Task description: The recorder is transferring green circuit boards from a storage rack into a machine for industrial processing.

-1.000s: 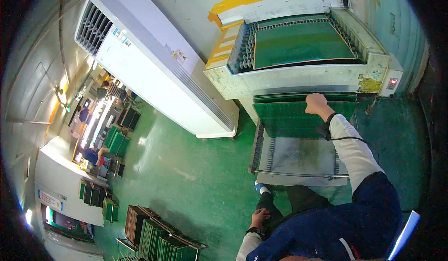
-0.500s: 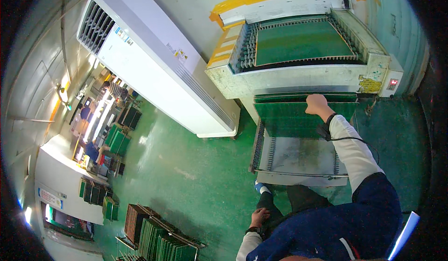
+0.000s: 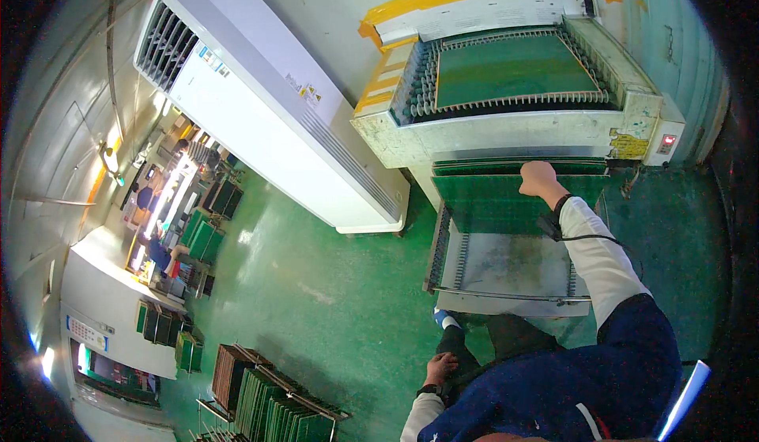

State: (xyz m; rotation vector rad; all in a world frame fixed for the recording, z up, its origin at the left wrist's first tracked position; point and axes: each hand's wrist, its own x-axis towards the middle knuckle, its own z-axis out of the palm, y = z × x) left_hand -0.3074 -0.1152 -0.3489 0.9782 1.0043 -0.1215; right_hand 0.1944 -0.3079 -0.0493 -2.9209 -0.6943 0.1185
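My right hand (image 3: 538,179) is closed at the top edge of the front green panel (image 3: 498,205), seemingly pinching it; the fingertips are hidden. That panel stands upright in a slotted rack (image 3: 506,262), with several more green panels close behind it. A dark band with a cable circles my right wrist. My left hand (image 3: 439,368) rests on my thigh, holding nothing that I can see. Beyond the rack, another green panel (image 3: 514,70) lies flat on the rollers of a pale machine (image 3: 490,137).
A tall white air conditioner (image 3: 261,118) stands left of the machine. At the lower left, a rack holds several green and brown panels (image 3: 273,402). Further left, people (image 3: 158,252) sit along a lit bench. A control box (image 3: 666,143) is on the machine's right side.
The whole view has shifted very slightly. My right hand stays at the front panel's top edge, and my left hand has not visibly moved.
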